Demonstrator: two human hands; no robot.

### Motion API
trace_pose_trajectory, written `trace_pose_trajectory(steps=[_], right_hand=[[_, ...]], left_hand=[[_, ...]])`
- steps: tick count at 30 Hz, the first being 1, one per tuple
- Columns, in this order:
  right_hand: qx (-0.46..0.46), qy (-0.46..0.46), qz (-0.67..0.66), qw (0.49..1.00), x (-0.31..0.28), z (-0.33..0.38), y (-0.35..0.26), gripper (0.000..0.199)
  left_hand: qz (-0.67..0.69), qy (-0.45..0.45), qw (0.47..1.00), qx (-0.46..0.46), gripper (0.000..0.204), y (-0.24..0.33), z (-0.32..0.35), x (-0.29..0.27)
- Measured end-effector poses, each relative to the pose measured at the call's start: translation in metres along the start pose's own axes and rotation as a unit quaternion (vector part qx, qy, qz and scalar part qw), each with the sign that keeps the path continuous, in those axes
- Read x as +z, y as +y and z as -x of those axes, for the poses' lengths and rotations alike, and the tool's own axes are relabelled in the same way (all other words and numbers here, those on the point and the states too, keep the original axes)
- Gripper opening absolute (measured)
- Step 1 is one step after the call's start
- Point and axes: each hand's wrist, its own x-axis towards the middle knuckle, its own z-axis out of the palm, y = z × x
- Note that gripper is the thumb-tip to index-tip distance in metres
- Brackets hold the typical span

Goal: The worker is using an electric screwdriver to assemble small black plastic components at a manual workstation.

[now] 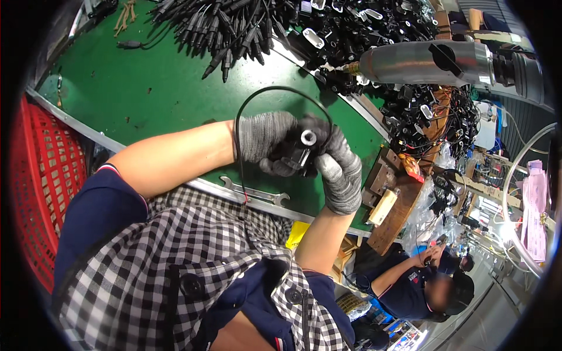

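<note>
Black plug part (pixel 301 149) with its looping cable (pixel 275 90) sits mid-frame, gripped by both the gloved left hand (pixel 266 140) and right hand (pixel 339 172), seemingly mid-assembly, while a heap of cables (pixel 234 23) waits at twelve o'clock.

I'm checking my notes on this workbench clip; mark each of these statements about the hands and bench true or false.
1. Both hands wear grey gloves. True: left hand, right hand.
2. The hands hold a red plug. False: the plug is black, with a black cable looping above it.
3. A wrench lies at the edge of the green table. True.
4. The basket on the left is blue. False: it is red.
</note>
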Motion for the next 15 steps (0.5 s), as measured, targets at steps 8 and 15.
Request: trace_pose_trajectory(steps=[8,15], right_hand=[[-0.143,0.137,0.271,0.942,0.000,0.015,0.028,0.027],[0.044,0.228,0.007,0.973,0.006,0.016,0.018,0.017]], left_hand=[[0.237,0.075,0.961,-0.124,0.034,0.009,-0.006,0.011],[0.175,-0.055,0.981,-0.066,0.042,0.021,0.010,0.020]])
